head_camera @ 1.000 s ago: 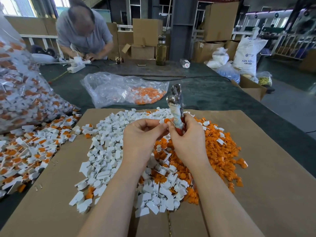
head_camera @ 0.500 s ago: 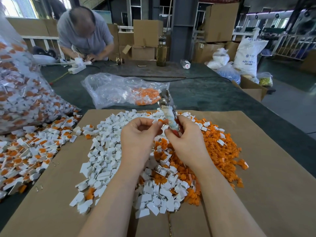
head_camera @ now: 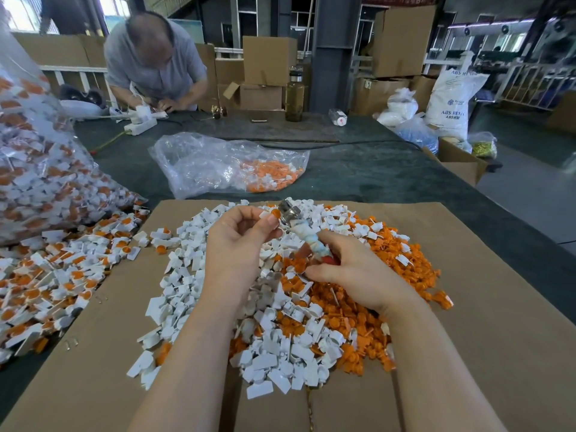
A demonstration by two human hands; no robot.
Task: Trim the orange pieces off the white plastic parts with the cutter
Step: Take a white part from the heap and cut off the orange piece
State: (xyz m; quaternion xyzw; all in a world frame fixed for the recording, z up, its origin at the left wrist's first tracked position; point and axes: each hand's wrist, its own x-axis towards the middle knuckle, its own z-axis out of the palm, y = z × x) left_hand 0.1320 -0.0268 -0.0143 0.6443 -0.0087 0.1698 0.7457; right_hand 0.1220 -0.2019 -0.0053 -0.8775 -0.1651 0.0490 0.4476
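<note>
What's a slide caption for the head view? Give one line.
Left hand pinches a white-and-orange part at the cutter held by the right hand.

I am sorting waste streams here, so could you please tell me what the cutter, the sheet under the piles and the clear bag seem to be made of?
The cutter with the shiny grey head: seemingly bare metal, as it glints; its handle looks wrapped in pale tape or cloth, with red showing beneath.
The flat brown sheet under the piles: matte cardboard, judging by its seam.
The crinkled clear bag: thin glossy plastic film, since its contents show through.

The cutter [head_camera: 300, 229] has tilted leftward as both hands lowered.
</note>
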